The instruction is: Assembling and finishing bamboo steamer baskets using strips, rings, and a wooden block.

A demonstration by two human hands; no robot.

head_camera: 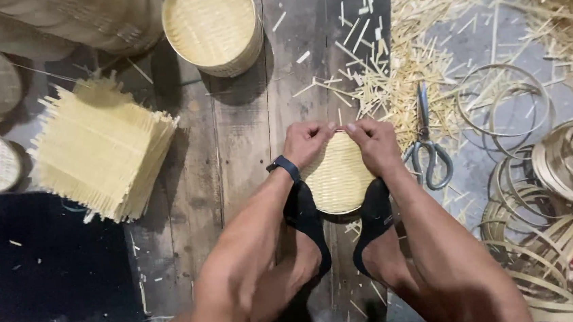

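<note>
A small round woven bamboo tray [337, 177] stands tilted on a wooden plank floor, braced between my two feet in black sandals [308, 220]. My left hand [305, 142] grips its top rim from the left, and a dark band sits on that wrist. My right hand [375, 144] grips the same rim from the right. The fingertips of both hands meet at the top edge. The lower part of the tray is hidden behind my feet.
Scissors [427, 146] lie just right of my right hand among bamboo offcuts [401, 56]. Coiled bamboo strip rings [560, 180] pile at the right. A stack of square woven mats [98, 152] lies left. A round basket [213, 25] sits above. A black mat [42, 258] is at lower left.
</note>
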